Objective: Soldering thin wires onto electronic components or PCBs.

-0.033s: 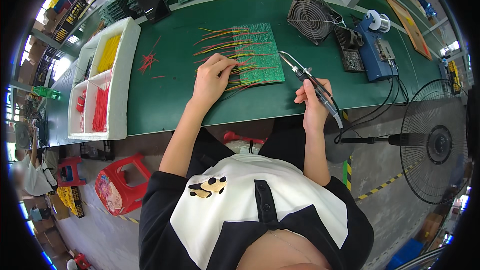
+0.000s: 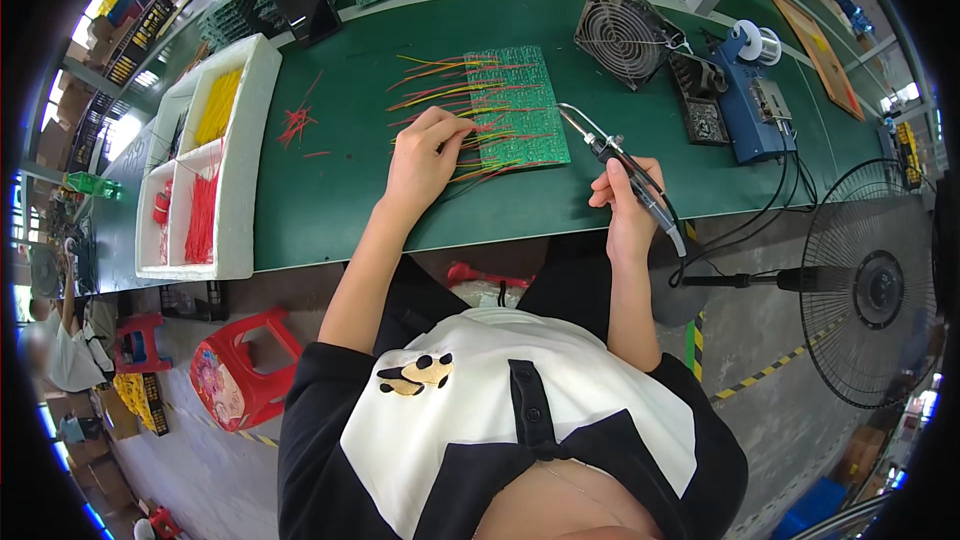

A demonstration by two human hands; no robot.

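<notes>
A green circuit board panel [image 2: 540, 90] lies on the bench with rows of red and yellow wires [image 2: 430, 95] sticking out past its left side. My left hand [image 2: 422, 162] is over the wires at the board's left edge, thumb and fingertips pinched on a red wire [image 2: 484, 128]. My right hand [image 2: 630, 220] grips a soldering iron [image 2: 640, 185] with a thin curved metal tube along its front. The iron's tip is close to the board's right edge, apart from the wires. A black cable trails from its rear.
Left of the board, loose red wire pieces [image 2: 297, 124] lie near a white foam box [image 2: 262, 140] of red and yellow wires. Behind on the right are a small square fan [image 2: 622, 35], a blue soldering station [image 2: 750, 105] and a solder spool [image 2: 762, 44]. A standing fan [image 2: 870, 285] is at right.
</notes>
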